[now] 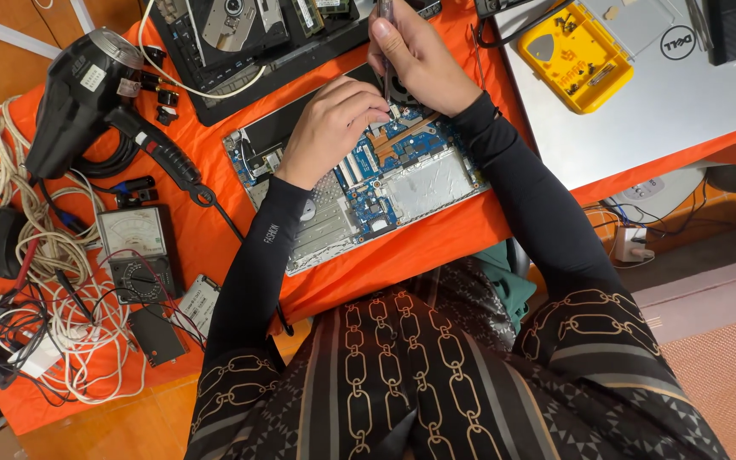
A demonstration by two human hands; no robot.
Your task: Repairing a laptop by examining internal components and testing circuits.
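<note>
My left hand (327,128) sits mid-frame, fingers curled loosely and pressing down on the opened laptop base (359,183), holding nothing. My right hand (415,55) is at upper centre, fingers clenched round a thin screwdriver (384,13) held upright, its tip hidden behind the hand over the fan area of the blue circuit board (393,158). The laptop base lies tilted on the orange cloth (215,230) covering the counter, silver foil patch at its right part. Upper left: black hair dryer (87,94) with small white rectangular stickers on its body, cord trailing down. Left middle: analog multimeter (138,251), pale dial face on top, black knob below. Just below it a white-labelled flat drive (199,300), print too small to read. Far left: tangle of white cables (53,290). Top centre: second dismantled black laptop (249,43) with optical drive showing. Upper right: yellow parts tray (574,55) resting on a closed silver laptop (641,119) with round logo badge. Right edge, under the counter: white power strip (632,243).
</note>
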